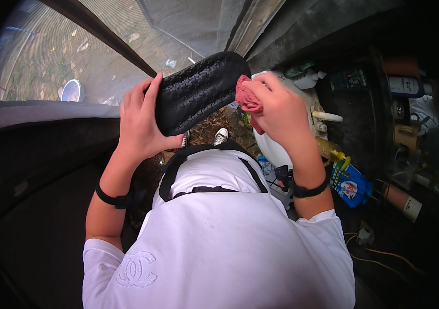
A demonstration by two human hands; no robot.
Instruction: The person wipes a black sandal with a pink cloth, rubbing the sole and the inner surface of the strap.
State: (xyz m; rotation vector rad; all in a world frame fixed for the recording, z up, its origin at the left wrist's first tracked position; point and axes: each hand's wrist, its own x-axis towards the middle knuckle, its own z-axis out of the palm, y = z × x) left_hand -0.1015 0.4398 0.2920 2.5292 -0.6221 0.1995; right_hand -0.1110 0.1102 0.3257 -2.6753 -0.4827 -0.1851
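Note:
A long black object with rounded ends and a textured, ridged face (pixel 200 90) is held up tilted before me; what exactly it is I cannot tell. My left hand (pixel 140 116) grips its lower left end, fingers behind the edge and thumb along the bottom. Bunched in my right hand (pixel 281 108) is a red cloth (pixel 248 96), which lies at the object's right edge. Whether the cloth presses on the face or only meets the rim is not clear. Part of the cloth hangs below my right fingers.
To the right is a white washbasin (pixel 273 148) with a white tap handle (pixel 327 116), bottles around it. A yellow pump bottle (pixel 329 150) and a blue packet (pixel 351 185) lie nearby. A mesh screen is at the upper left, with a white basin (pixel 72 91) beyond it.

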